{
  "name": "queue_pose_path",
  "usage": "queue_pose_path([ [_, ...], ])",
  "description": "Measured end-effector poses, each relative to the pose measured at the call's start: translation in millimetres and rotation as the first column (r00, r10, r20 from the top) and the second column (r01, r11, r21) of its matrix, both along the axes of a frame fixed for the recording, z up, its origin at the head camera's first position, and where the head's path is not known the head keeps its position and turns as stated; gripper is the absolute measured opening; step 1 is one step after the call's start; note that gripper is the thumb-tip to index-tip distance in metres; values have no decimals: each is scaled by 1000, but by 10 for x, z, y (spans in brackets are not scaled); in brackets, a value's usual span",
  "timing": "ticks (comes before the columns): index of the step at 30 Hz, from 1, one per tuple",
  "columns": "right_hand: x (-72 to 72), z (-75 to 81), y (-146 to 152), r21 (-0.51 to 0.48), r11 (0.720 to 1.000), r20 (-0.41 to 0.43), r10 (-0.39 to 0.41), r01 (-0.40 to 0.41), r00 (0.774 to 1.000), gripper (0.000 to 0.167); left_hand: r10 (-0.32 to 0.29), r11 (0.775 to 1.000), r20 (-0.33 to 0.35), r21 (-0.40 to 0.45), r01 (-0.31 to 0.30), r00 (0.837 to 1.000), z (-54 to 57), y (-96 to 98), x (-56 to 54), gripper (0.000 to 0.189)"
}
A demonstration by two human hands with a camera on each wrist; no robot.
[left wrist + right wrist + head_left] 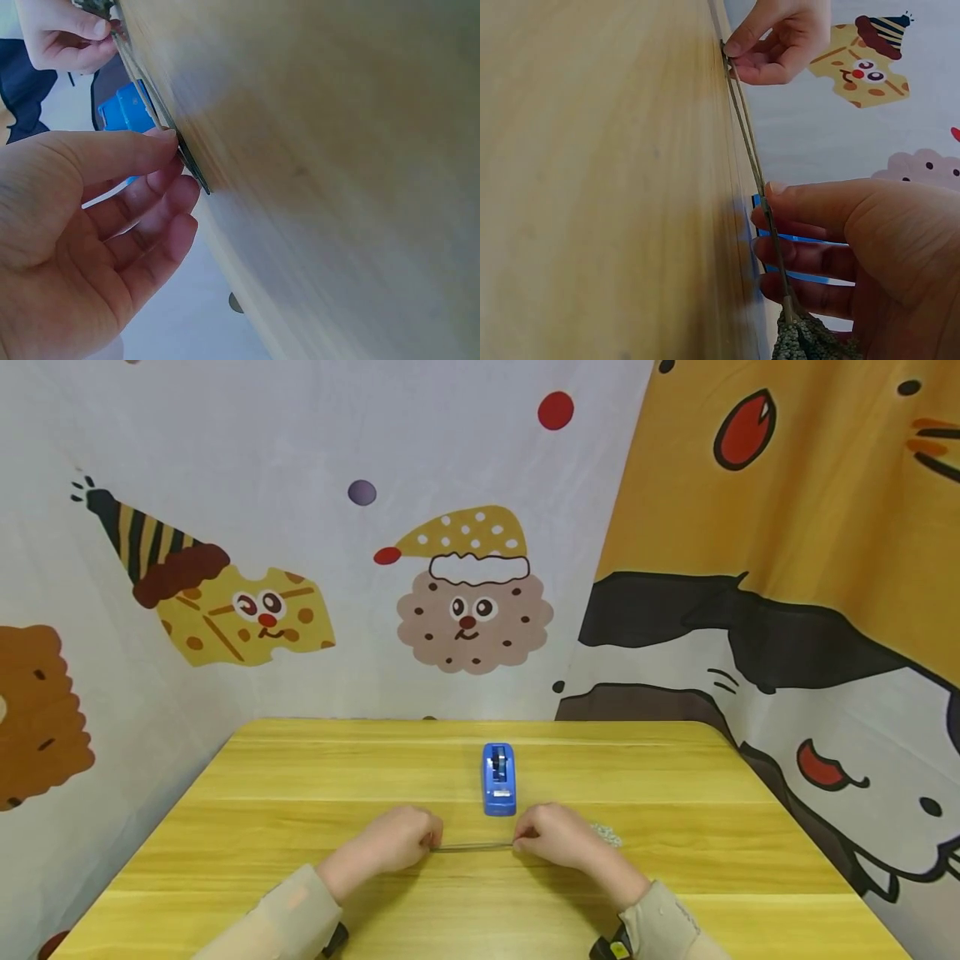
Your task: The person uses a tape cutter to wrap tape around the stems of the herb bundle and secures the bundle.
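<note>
Two thin greenish stems (474,847) of an artificial sprig stretch between my hands, low over the wooden table. My left hand (403,837) pinches them near their free ends between thumb and fingers; a short dark tip sticks out past the fingertips in the left wrist view. Closer to the other end, my right hand (553,837) pinches the stems with thumb and forefinger. Beyond that grip, a bumpy green head (804,339) hangs below the fingers in the right wrist view. It shows as a pale clump beside the right wrist in the head view.
A blue tape dispenser (499,800) stands on the wooden table (300,760) just beyond the hands, slightly nearer the right one. Behind the table hangs a cloth backdrop (352,627) printed with cartoon figures.
</note>
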State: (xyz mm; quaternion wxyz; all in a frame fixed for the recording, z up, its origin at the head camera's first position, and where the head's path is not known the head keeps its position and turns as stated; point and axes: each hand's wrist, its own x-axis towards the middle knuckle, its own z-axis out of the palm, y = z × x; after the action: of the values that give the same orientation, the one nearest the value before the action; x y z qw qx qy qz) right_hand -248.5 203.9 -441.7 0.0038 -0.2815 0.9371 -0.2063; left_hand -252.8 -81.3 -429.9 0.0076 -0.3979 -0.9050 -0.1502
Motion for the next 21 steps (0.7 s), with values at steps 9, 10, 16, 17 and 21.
queue_pose_path([
  [9, -53, 7, 32, -11, 1000, 11, 5, -4, 1000, 6, 2, 1000, 12, 6, -2, 1000, 15, -9, -18, 23],
  [10, -62, 5, 39, -12, 1000, 7, 6, -6, 1000, 6, 2, 1000, 12, 5, -2, 1000, 15, -9, -22, 23],
  [16, -95, 14, 82, -27, 1000, 3, 3, -3, 1000, 8, -4, 1000, 25, 3, 4, 1000, 1, -16, -37, 22],
  [17, -97, 26, 89, -32, 999, 6, -1, 1, 1000, 8, -8, 1000, 28, 4, 8, 1000, 0, -20, -41, 22],
  [21, -121, 102, 134, -21, 999, -3, -30, 30, 1000, 7, -17, 1000, 34, 10, 17, 999, 36, -62, -72, 16],
])
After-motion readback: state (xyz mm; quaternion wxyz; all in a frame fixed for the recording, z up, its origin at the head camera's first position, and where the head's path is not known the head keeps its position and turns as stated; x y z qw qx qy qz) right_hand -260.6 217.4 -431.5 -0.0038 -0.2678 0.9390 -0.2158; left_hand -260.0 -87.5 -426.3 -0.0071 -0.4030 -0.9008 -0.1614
